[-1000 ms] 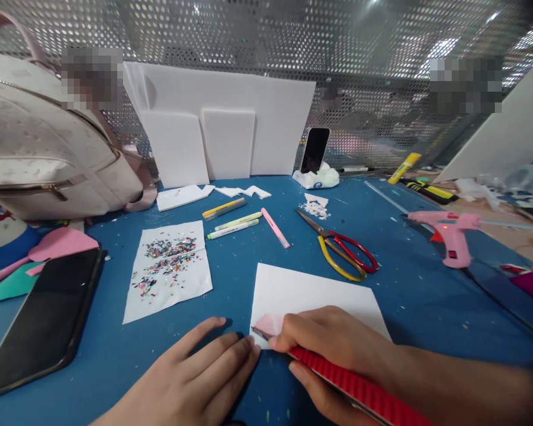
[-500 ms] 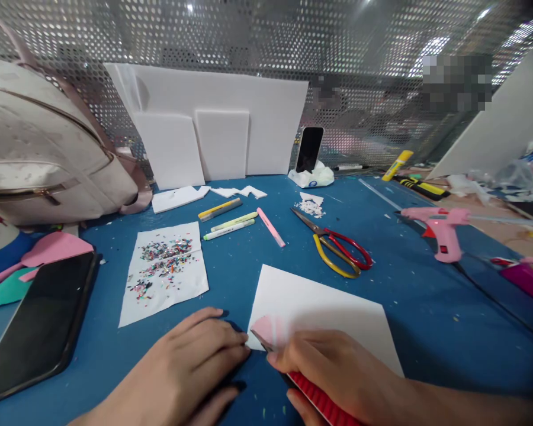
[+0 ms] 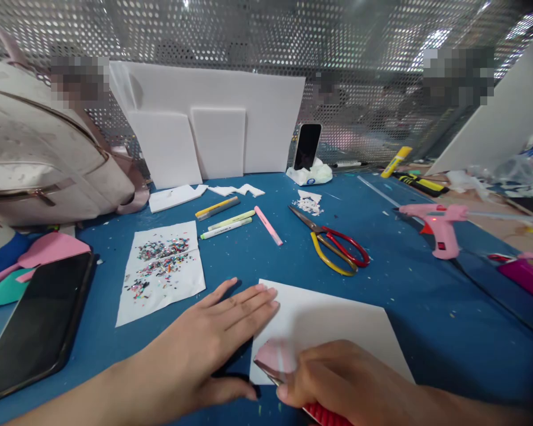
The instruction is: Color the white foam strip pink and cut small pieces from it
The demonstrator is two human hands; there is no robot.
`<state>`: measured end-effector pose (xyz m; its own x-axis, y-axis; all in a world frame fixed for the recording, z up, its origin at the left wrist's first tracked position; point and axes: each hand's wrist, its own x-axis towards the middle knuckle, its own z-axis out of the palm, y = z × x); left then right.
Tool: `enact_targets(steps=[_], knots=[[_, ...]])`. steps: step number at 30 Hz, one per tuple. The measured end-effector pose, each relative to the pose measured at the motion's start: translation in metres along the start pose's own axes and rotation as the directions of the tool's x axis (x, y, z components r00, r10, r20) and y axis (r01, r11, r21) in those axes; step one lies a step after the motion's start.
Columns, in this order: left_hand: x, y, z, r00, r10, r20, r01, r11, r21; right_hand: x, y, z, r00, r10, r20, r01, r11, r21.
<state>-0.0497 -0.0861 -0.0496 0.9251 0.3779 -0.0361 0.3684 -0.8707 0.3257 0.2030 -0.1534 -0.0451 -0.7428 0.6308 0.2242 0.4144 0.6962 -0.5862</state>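
Steadying a white rectangular sheet [image 3: 337, 319] on the blue tabletop [image 3: 231, 254]
Left hand [image 3: 217, 331] lies spread at its far-left corner, likely against slipping; right hand [image 3: 337, 373] clasps a red-ribbed, metal-bladed knife [image 3: 326, 415], tip at the pink patch [image 3: 273, 353]

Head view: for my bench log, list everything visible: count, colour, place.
Sheet: 1, white with pink patch, front
Knife: 1, red-handled, front
Paper: 1, white, centre left
Bits: many, multicoloured, on paper
Pens: at least 4, mixed colours, centre
Scissors: 1, red and yellow, right of pens
Glue gun: 1, pink, right
Phones: 2, black screens, left and back
Boards: at least 4, white, back and right
Offcuts: several, white, before boards
Bag: 1, cream, back left
Tube: 1, yellow, back right
Tool: 1, yellow-black, beside tube
Unclear item: 1, purple, right edge
Cutouts: several, pink, green, left
Mesh: 1, grey, behind
Table: 1, blue, beneath
Left hand: 1, bare, fingers on sheet
Right hand: 1, bare, gripping knife
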Motion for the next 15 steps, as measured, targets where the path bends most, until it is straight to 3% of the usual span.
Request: enact_targets(steps=[7,12,15], knots=[[0.003,-0.006,0.007,1.000,-0.007,-0.023,0.005,0.996,-0.093,-0.005,0.002,0.011,0.997,0.069,-0.047,-0.068,0.998,0.006],[0.004,0.003,0.002,0.995,-0.099,-0.026,0.094,0.985,-0.143,-0.008,0.006,0.016,0.992,-0.062,-0.106,0.055,0.996,-0.072],[0.006,0.007,-0.001,0.991,-0.130,-0.021,0.124,0.978,-0.165,-0.010,0.008,0.016,0.988,-0.078,-0.131,0.066,0.994,-0.091]])
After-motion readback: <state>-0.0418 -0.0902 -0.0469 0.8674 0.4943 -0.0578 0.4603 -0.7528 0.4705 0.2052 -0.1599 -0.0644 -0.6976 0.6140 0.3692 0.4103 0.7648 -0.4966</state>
